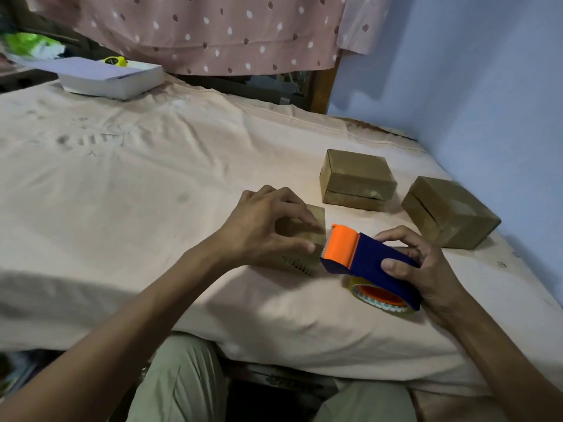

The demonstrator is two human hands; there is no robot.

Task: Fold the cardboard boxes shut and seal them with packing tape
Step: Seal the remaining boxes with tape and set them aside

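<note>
A small brown cardboard box point(307, 239) sits on the bed near the front edge, largely covered by my left hand point(268, 223), whose curled fingers and thumb grip its top and side. My right hand point(426, 269) holds a blue and orange tape dispenser point(365, 260) with a roll of clear tape point(380, 300); the orange cutter end touches the box's right edge. Two more closed brown boxes lie further back: one point(356, 181) in the middle right, another point(451, 211) near the wall.
The bed is covered by a peach sheet point(152, 178). A white flat box point(112, 77) with a yellow object point(115, 60) on it lies at the back left. A blue wall point(472, 86) runs along the right; a spotted pink curtain point(213, 28) hangs behind.
</note>
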